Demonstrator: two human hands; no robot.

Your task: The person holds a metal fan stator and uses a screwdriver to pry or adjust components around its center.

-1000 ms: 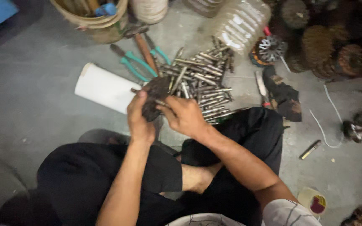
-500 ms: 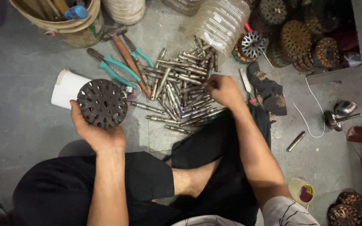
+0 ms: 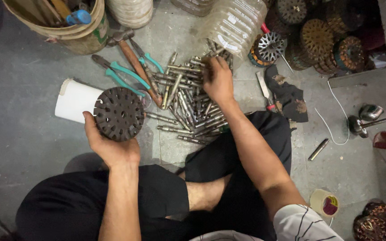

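Note:
I sit cross-legged on a grey floor. My left hand (image 3: 108, 145) grips a dark round slotted metal core (image 3: 119, 113) from below, its toothed face turned up toward me. My right hand (image 3: 217, 80) reaches forward onto the far side of a heap of several metal shafts (image 3: 186, 105), fingers curled down among them; whether one is pinched I cannot tell. Teal-handled pliers (image 3: 123, 75) and a wooden-handled hammer (image 3: 132, 56) lie just left of the heap.
A white tube (image 3: 73, 100) lies behind the core. A bucket of tools (image 3: 74, 35) stands far left, a clear plastic jug (image 3: 235, 24) beyond the heap. Copper-wound stators (image 3: 327, 40) are stacked far right. A dark rag (image 3: 289, 96), a tape roll (image 3: 325, 203) and loose wire lie right.
The two hands have come apart: my left hand has carried the core left and turned its face up, and my right hand has reached farther out across the shaft heap.

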